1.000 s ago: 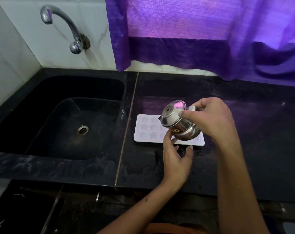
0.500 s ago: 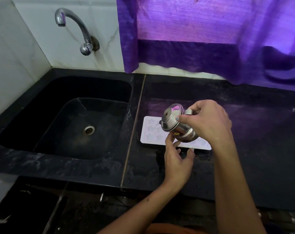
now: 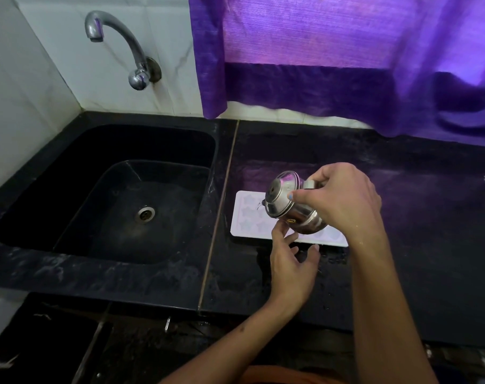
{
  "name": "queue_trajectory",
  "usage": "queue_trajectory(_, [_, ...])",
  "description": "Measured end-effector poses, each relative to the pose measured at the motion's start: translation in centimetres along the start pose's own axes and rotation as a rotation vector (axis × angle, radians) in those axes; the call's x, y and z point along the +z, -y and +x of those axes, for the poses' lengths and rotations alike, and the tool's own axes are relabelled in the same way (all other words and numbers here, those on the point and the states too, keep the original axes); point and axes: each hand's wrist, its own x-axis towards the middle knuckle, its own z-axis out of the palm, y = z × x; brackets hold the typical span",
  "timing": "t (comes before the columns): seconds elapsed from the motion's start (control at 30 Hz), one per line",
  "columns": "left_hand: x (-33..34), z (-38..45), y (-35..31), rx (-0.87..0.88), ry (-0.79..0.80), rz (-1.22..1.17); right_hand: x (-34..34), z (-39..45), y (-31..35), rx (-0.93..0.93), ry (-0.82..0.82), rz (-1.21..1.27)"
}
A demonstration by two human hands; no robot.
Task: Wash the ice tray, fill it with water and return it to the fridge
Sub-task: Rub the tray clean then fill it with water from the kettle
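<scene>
While the right hand [image 3: 344, 200] is gripping a small steel kettle [image 3: 291, 206] by its handle, with the thumb pressing on the lid, the vessel is tilting toward the left end of the white ice tray [image 3: 248, 217], much as it was a second ago. Little is changing between the earlier views and this one: the tilt is looking about the same, and the left hand [image 3: 291, 267] is hovering with fingers spread and holding nothing, its fingertips just under the kettle's belly at the tray's near edge. The apparent drift of the sink [image 3: 69, 189] and tap [image 3: 119, 48] toward the right is coming from the head moving, not from the objects. I am judging that the pour is under way or about to start, so the filling step is not finished and the fridge step is waiting.

The tray is lying flat on the black counter [image 3: 402, 245], just beside the seam that borders the sink, nearer the front edge than the back wall. Its right half is being covered by the kettle and the right hand, so the number of star cells is unclear. Whether water is actually flowing, or already standing in the cells, is too faint to tell. The spout is hard to make out against the tray.
</scene>
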Motion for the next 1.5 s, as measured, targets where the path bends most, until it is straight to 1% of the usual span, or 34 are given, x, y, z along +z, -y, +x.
queue_trajectory(0.13, [0.1, -0.1, -0.1, 0.024, -0.018, -0.009, -0.2, 0.2, -0.2, 0.006, 0.005, 0.022])
queue_trajectory(0.23, [0.0, -0.1, -0.1, 0.05, -0.038, -0.009, -0.3, 0.8, -0.8, 0.008, -0.002, 0.103])
queue_trajectory(0.37, [-0.4, 0.6, -0.2, 0.079, -0.056, -0.014, 0.1, 2.4, -2.5, 0.047, -0.011, 0.299])
queue_trajectory(0.6, [-2.1, 4.9, -1.5, 0.092, -0.147, -0.032, 2.0, 5.3, -5.0, 0.195, 0.058, 0.802])
queue_trajectory(0.7, [-2.7, 7.2, -2.2, 0.11, -0.177, -0.027, 3.5, 6.1, -5.5, 0.239, 0.062, 0.918])
queue_trajectory(0.83, [-2.9, 9.9, -2.5, 0.127, -0.198, -0.009, 5.3, 7.1, -6.0, 0.295, 0.04, 1.016])
queue_trajectory(1.03, [-2.2, 12.1, -2.5, 0.089, -0.165, -0.032, 6.8, 9.4, -6.2, 0.38, 0.002, 1.14])
queue_trajectory(1.23, [-1.5, 15.5, -2.9, 0.029, -0.172, -0.003, 7.8, 12.8, -5.8, 0.436, -0.014, 1.185])
queue_trajectory(1.5, [0.0, 22.6, -4.5, -0.032, -0.197, 0.046, 8.0, 19.6, -4.3, 0.499, 0.01, 1.274])
